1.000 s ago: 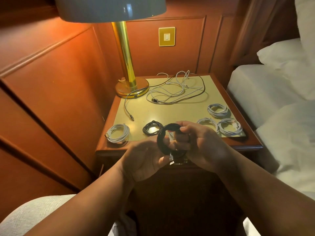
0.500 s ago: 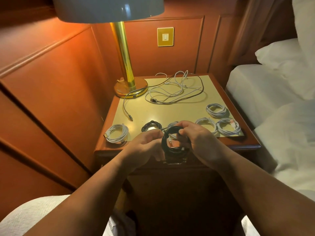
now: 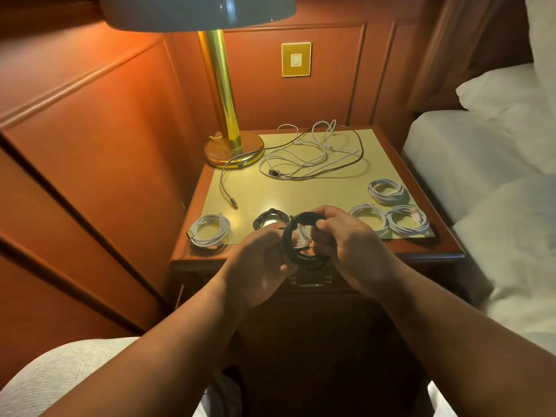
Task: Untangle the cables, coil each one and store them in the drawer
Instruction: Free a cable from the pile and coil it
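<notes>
- Landmark: the brass-stemmed lamp [image 3: 224, 115], standing at the far left corner of the wooden nightstand [image 3: 427, 251].
- Both hands hold a black cable wound into a ring [image 3: 290, 236], raised just above the nightstand's near edge, well in front of the lamp.
- Left hand [image 3: 255, 260]: fingers curled, pinching the left side of the black ring.
- Right hand [image 3: 355, 242]: fingers curled round the ring's top and right side; a connector end shows inside the loop, near the fingertips.
- Judged step: securing the loose tail so the coil holds its shape.
- To do it well: keep the left pinch firm so the turns do not spring apart; pass the connector end through the ring and draw it snug, not so tight that the plug bends.
- Already coiled, in front of the lamp: one white coil [image 3: 209, 230] near the left edge, a second black coil [image 3: 269, 219] just behind the left hand, three white coils [image 3: 386, 191] to the right.
- Uncoiled: a loose tangle of white and dark cables [image 3: 313, 155] just right of the lamp base.
- Drawer: a handle [image 3: 307, 285] shows below the hands; it appears closed. Nothing stored yet.
</notes>
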A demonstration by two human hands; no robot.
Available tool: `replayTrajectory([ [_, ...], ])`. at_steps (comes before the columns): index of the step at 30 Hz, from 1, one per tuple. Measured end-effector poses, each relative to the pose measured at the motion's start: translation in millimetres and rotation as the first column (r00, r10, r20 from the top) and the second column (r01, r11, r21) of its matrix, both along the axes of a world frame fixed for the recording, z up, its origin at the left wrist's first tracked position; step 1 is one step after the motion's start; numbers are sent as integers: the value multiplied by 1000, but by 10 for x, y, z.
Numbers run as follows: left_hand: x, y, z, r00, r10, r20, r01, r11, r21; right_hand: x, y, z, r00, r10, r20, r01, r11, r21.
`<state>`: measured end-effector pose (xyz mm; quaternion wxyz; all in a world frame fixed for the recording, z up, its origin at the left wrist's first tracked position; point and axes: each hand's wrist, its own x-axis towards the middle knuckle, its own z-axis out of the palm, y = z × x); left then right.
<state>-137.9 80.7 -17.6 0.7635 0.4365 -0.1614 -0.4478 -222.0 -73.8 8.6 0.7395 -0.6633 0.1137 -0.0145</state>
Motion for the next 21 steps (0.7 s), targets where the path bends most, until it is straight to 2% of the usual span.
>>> replayTrajectory([
  [4, 0, -28, 40, 996, -49, 71, 50, 999, -20, 12, -38, -10, 1000, 28, -4, -27, 988, 150],
  [8, 68, 1, 53, 983, -50, 174, 34, 995, 99, -6, -22, 58, 1000, 16, 12, -18, 983, 182],
  [10, 88, 8, 60, 976, -66, 205, 36, 989, 144, -20, -12, 62, 999, -16, 34, 13, 996, 91],
  [12, 70, 5, 86, 971, -70, 229, 22, 978, 208, -31, -6, 46, 997, -48, 63, 54, 995, -90],
  [14, 33, -9, 86, 975, -39, 217, -8, 977, 214, -50, -2, 31, 995, -54, 88, 72, 976, -206],
  [17, -27, -34, 63, 983, 17, 181, -46, 987, 156, -68, -1, 19, 992, -65, 111, 92, 961, -260],
  [21, -46, -23, 71, 985, 15, 172, -33, 994, 101, -69, -17, 14, 983, -118, 144, 147, 965, -217],
])
